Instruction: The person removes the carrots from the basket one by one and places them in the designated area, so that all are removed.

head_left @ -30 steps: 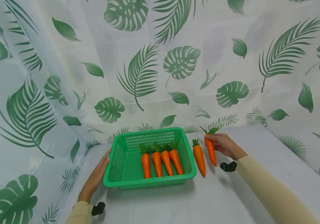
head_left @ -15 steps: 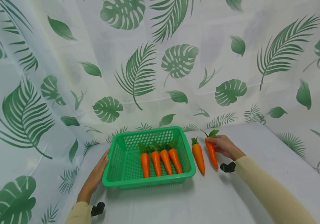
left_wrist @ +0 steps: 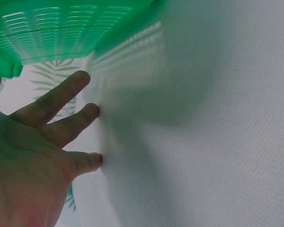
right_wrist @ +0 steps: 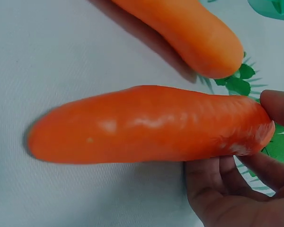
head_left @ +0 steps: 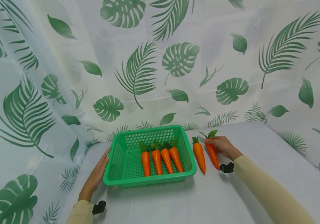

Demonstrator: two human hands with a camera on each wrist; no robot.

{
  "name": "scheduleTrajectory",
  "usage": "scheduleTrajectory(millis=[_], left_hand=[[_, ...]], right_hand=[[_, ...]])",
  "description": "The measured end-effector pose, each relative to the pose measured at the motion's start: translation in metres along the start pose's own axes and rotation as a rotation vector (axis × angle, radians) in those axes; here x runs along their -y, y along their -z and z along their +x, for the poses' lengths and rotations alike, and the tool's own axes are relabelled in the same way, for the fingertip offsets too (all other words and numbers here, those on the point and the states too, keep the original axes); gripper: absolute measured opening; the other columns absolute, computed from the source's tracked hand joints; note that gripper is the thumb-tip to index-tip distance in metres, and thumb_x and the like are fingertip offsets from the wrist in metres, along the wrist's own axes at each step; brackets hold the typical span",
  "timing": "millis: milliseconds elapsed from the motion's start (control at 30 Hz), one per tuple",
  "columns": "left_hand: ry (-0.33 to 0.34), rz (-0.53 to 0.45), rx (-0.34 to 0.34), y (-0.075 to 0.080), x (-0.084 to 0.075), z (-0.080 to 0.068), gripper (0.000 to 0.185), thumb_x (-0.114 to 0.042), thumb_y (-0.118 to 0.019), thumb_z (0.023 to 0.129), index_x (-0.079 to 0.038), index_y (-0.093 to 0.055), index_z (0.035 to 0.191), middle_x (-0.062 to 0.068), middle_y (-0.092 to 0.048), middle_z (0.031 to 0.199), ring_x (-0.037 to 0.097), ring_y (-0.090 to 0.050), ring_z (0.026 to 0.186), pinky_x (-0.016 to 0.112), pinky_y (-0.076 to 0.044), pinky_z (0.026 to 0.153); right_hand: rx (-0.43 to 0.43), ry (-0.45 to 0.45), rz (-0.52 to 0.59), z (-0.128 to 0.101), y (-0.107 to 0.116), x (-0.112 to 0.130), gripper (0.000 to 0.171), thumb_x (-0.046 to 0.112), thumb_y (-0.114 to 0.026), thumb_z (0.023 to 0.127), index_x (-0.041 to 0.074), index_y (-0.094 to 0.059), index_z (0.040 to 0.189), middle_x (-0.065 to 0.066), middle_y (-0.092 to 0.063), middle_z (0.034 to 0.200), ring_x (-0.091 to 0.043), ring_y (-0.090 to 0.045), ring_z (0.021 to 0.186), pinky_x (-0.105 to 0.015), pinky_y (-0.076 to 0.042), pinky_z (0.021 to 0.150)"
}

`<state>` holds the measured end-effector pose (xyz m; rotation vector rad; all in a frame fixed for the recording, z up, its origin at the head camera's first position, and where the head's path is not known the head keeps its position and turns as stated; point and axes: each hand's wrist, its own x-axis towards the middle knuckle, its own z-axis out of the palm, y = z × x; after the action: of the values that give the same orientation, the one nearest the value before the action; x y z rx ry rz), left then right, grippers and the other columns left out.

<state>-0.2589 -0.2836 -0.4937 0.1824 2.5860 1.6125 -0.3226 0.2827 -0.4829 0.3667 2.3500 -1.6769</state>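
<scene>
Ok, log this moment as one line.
left hand: flat against basket | right hand: holds carrot on table | basket: four carrots

Cream long sleeves (head_left: 272, 193), black wrist cameras (head_left: 227, 168)

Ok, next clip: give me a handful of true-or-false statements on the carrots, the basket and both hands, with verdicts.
1. Four carrots lie inside the green basket. True.
2. The right hand holds a carrot by its leafy end. True.
3. The left hand grips a carrot in the basket. False: it rests with straight fingers against the basket's outer left side and holds nothing.
4. The loose carrot beside the basket lies on the white cloth, between the basket and the held carrot. True.
5. The basket is red. False: it is green.
6. The held carrot is over the basket. False: it is to the right of the basket, outside it.
</scene>
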Motion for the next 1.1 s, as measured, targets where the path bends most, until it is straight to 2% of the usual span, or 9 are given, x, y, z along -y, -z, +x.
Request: scheduleTrajectory(millis=[233, 433, 667, 833, 1100], left_hand=[[0.001, 0.000, -0.009, -0.003, 0.001, 0.001, 0.063, -0.048, -0.025, 0.119, -0.024, -0.010, 0.175, 0.008, -0.006, 0.180, 0.035, -0.001, 0.164, 0.071, -0.005, 0.125], [0.011, 0.007, -0.003, -0.004, 0.001, 0.004, 0.063, -0.047, -0.024, 0.119, -0.022, -0.008, 0.175, 0.009, -0.004, 0.180, 0.037, 0.000, 0.164, 0.071, -0.004, 0.125], [0.015, -0.007, -0.008, -0.003, 0.002, 0.002, 0.062, -0.045, -0.024, 0.120, -0.023, -0.009, 0.175, 0.007, -0.005, 0.180, 0.034, 0.000, 0.164, 0.068, -0.004, 0.126], [0.014, 0.003, -0.012, -0.004, 0.002, 0.001, 0.064, -0.048, -0.025, 0.119, -0.023, -0.009, 0.175, 0.008, -0.005, 0.180, 0.036, 0.000, 0.164, 0.069, -0.004, 0.125], [0.006, 0.001, -0.025, -0.003, 0.002, 0.002, 0.066, -0.054, -0.025, 0.117, -0.024, -0.012, 0.175, 0.009, -0.007, 0.180, 0.037, -0.002, 0.164, 0.070, -0.004, 0.125]], right_hand=[[-0.077, 0.053, -0.178, -0.001, -0.004, -0.005, 0.054, 0.027, -0.068, 0.104, -0.018, -0.055, 0.130, -0.023, -0.057, 0.111, -0.034, -0.055, 0.098, -0.038, -0.051, 0.085], [-0.091, 0.053, -0.222, -0.002, -0.008, -0.008, 0.051, 0.026, -0.067, 0.103, -0.017, -0.053, 0.126, -0.022, -0.058, 0.108, -0.034, -0.055, 0.098, -0.038, -0.051, 0.084], [-0.115, 0.080, -0.254, -0.004, -0.011, -0.008, 0.042, 0.025, -0.068, 0.101, -0.013, -0.055, 0.115, -0.014, -0.052, 0.091, -0.029, -0.052, 0.084, -0.035, -0.044, 0.072], [-0.114, 0.088, -0.285, -0.006, -0.012, -0.008, 0.052, 0.025, -0.066, 0.103, -0.019, -0.051, 0.126, -0.020, -0.053, 0.099, -0.033, -0.053, 0.091, -0.037, -0.046, 0.076], [-0.085, 0.082, -0.280, -0.003, -0.011, -0.007, 0.066, 0.027, -0.065, 0.105, -0.023, -0.043, 0.143, -0.034, -0.055, 0.128, -0.043, -0.054, 0.108, -0.049, -0.053, 0.097]])
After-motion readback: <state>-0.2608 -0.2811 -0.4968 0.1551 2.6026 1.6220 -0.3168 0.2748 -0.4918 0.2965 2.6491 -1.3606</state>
